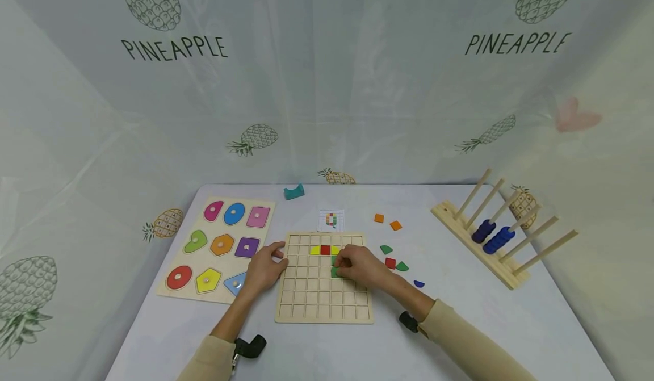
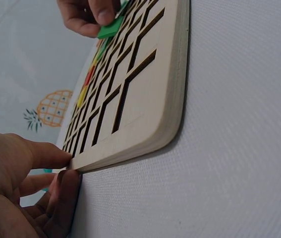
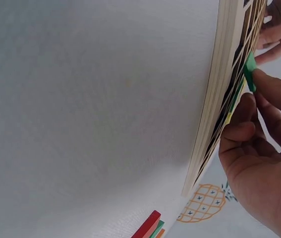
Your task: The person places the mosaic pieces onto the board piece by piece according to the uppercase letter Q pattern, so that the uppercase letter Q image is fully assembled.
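My right hand (image 1: 361, 264) pinches a green square tile (image 2: 111, 28) between thumb and finger, low over the wooden grid board (image 1: 306, 315). The tile tilts against the grid in the right wrist view. At the board's left edge rests my left hand (image 1: 263, 268), its relaxed fingertips (image 2: 67, 157) touching the rim. A red square tile (image 1: 325, 250) lies in an upper row with a yellow piece (image 1: 314, 250) on its left and another on its right, partly covered by my right hand. Just below that, a green tile (image 1: 334, 260) shows beside my fingers.
Behind the board lies a pattern card (image 1: 327, 226). Loose green, red, orange and blue pieces (image 1: 386, 249) are scattered to its right. A shape puzzle (image 1: 168, 296) is at left, a peg stand (image 1: 503, 267) with blue beads at right, a teal block (image 1: 294, 192) at back.
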